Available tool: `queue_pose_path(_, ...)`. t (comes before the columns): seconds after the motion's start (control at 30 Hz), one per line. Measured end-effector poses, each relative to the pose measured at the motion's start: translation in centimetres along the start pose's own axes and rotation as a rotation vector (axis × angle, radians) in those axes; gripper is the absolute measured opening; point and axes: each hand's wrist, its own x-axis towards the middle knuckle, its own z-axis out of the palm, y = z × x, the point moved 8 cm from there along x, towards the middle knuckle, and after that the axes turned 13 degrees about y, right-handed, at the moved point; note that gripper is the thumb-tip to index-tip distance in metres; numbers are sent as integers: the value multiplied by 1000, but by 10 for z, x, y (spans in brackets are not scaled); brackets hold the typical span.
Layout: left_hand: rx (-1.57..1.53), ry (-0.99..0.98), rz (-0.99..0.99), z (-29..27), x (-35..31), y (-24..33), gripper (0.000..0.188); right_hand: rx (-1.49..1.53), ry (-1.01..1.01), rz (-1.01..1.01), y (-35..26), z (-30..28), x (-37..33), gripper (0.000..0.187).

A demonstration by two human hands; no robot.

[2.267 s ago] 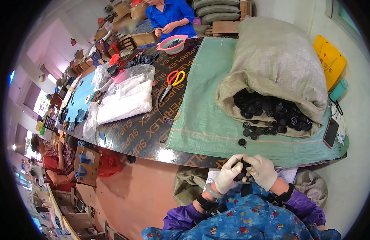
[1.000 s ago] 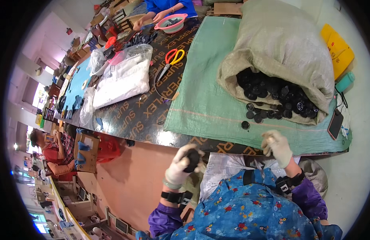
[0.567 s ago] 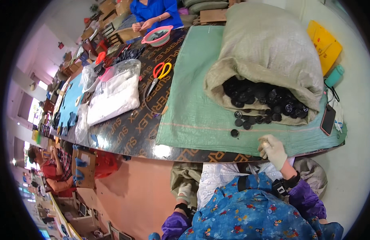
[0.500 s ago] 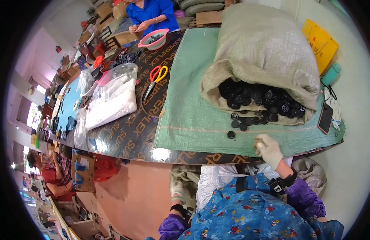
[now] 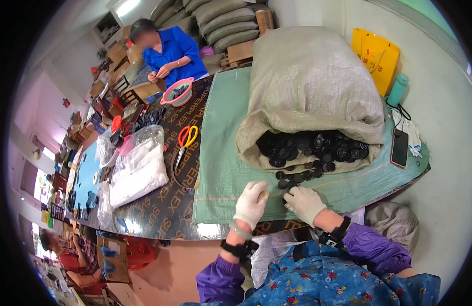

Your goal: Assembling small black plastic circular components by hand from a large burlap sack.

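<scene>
My left hand (image 5: 252, 205), in a white glove, hovers over the front part of the green woven mat (image 5: 220, 153). Its fingers are bent, with a gap between them and nothing visible inside. Beside it, my white-gloved right hand (image 5: 305, 205) has its fingers closed at a small black round cap, mostly covered by the fingertips. Just beyond both hands, several loose black round caps (image 5: 297, 178) lie on the mat. More of these caps fill the mouth of a large beige woven sack (image 5: 317, 76) lying on its side.
Left of the mat are scissors (image 5: 180, 148) with red and yellow handles and a clear bag of white material (image 5: 139, 171). A phone (image 5: 399, 148), a teal bottle (image 5: 398, 90) and a yellow paper bag (image 5: 375, 56) are at right. Across the table, a person in blue works by a pink-rimmed basin (image 5: 177, 92).
My left hand has risen from below the table edge to above the mat. My right hand has moved left to the loose caps. The view has shifted, showing more of the far side.
</scene>
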Motion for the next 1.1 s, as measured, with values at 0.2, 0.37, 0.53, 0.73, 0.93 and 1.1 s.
queue_pose_path(0.2, 284, -103, 47, 63, 59, -14, 37, 39, -30, 343, 45, -20, -34, 17)
queue_pose_path(0.37, 506, -208, 74, 79, 69, -19, 30, 23, 137, 305, 53, -49, -38, 18)
queue_pose_path(0.53, 160, 62, 162, 41, 47, -7, 26, 37, -19, 262, 52, -28, -43, 23)
queue_pose_path(0.73, -847, -220, -589, 51, -46, 13, 20, 716, 180, 556, 46, -36, -48, 28)
queue_pose_path(0.93, -1116, -157, -794, 74, -87, 22, 29, 987, 125, 623, 22, -44, -49, 27)
queue_pose_path(1.1, -976, -199, -666, 68, -87, 38, 41, 654, 228, 378, 17, -48, -49, 28)
